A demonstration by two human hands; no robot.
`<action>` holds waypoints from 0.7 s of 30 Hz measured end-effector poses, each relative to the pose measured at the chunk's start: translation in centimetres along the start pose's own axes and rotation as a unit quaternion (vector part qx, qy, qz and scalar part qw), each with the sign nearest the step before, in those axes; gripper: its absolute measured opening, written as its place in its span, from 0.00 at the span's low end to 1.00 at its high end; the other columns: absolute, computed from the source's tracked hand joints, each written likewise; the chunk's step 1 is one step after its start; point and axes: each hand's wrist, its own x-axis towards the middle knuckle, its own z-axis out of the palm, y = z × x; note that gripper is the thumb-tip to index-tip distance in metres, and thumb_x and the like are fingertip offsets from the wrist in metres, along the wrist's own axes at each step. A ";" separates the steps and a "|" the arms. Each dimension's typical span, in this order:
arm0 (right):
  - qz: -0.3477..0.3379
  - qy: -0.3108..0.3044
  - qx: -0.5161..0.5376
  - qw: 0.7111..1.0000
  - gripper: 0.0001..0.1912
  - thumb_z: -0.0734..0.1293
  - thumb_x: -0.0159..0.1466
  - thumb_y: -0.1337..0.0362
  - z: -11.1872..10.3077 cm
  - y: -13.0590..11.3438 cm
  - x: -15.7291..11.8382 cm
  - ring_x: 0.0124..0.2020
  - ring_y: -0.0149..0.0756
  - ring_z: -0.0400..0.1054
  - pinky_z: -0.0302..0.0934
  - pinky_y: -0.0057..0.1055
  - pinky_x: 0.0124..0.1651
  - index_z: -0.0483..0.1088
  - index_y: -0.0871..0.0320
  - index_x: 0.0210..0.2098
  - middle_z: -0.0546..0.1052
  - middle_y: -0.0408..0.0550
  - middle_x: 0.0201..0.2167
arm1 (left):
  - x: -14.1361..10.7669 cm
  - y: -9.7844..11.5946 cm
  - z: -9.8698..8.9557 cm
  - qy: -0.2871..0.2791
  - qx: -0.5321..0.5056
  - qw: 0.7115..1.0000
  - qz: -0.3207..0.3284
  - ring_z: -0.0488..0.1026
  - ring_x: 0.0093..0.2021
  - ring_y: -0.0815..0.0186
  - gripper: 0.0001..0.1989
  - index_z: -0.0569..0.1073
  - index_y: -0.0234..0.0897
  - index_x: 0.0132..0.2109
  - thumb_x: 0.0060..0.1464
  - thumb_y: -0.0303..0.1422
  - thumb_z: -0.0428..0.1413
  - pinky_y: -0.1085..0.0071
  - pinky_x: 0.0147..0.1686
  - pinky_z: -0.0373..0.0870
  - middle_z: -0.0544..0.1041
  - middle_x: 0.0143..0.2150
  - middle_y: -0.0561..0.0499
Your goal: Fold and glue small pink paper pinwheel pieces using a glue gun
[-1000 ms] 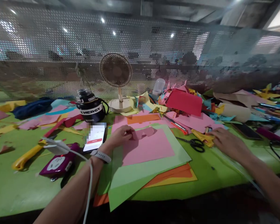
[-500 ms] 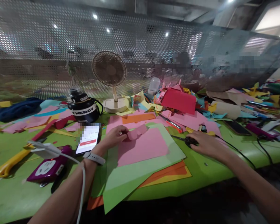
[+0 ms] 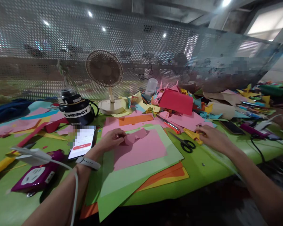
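Note:
My left hand (image 3: 113,139) is closed on a small creased strip of pink paper (image 3: 140,134) at its left end. The strip lies over a pink sheet (image 3: 141,152), on top of light green paper (image 3: 155,169). My right hand (image 3: 209,138) has bent fingers at the upper edge of a yellow tool (image 3: 191,134), which looks like a utility knife; its fingertips are partly hidden. Black-handled scissors (image 3: 187,146) lie on the green table just left of that hand, apart from it.
A phone (image 3: 83,142) and purple power bank (image 3: 35,175) lie left; a white cable (image 3: 75,191) crosses my left forearm. Behind are a bottle (image 3: 75,110), fan (image 3: 105,69) and paper pile (image 3: 175,102). A red-and-black cutter (image 3: 168,124) lies behind the scissors.
My right hand has let go of the scissors and moved right and up to the yellow tool. My left hand keeps the pink strip. The whole view has shifted slightly.

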 end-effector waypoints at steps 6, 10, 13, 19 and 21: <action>-0.050 -0.022 -0.041 0.998 0.18 0.58 0.55 0.68 1.3 3.0 -0.2 0.46 0.48 0.70 0.63 0.41 0.47 0.74 0.57 0.41 0.77 0.55 0.42 | -0.1 0.0 0.2 0.010 0.009 1.000 0.015 0.71 0.32 0.63 0.10 0.73 0.38 0.30 0.41 0.32 0.49 0.69 0.32 0.69 0.74 0.30 0.51; -0.068 -0.039 -0.018 0.997 0.15 0.60 0.54 0.67 1.9 3.6 0.3 0.43 0.49 0.71 0.64 0.42 0.46 0.73 0.56 0.38 0.78 0.53 0.39 | -0.1 -0.1 0.3 0.012 0.016 0.999 0.026 0.70 0.30 0.65 0.08 0.73 0.37 0.29 0.42 0.31 0.49 0.71 0.30 0.67 0.73 0.29 0.52; -0.072 -0.035 0.022 0.997 0.14 0.60 0.53 0.65 2.3 4.2 0.7 0.43 0.51 0.71 0.65 0.45 0.44 0.72 0.55 0.38 0.77 0.54 0.40 | 0.0 -0.1 0.3 0.005 0.016 1.000 0.025 0.69 0.29 0.66 0.08 0.73 0.37 0.29 0.42 0.29 0.50 0.72 0.29 0.66 0.73 0.28 0.52; -0.074 -0.057 0.066 0.993 0.17 0.60 0.52 0.65 2.0 6.0 0.8 0.44 0.54 0.72 0.66 0.48 0.46 0.73 0.52 0.39 0.78 0.55 0.41 | -0.1 0.2 0.3 0.011 0.001 1.000 0.021 0.69 0.29 0.66 0.07 0.73 0.37 0.29 0.43 0.28 0.50 0.72 0.29 0.66 0.72 0.28 0.53; -0.065 -0.045 0.056 0.995 0.18 0.60 0.52 0.66 1.2 5.6 1.0 0.45 0.55 0.72 0.66 0.50 0.47 0.74 0.51 0.40 0.78 0.56 0.43 | -0.2 0.3 0.3 0.010 -0.001 1.000 0.019 0.69 0.29 0.67 0.08 0.74 0.37 0.29 0.43 0.27 0.50 0.72 0.30 0.66 0.72 0.29 0.53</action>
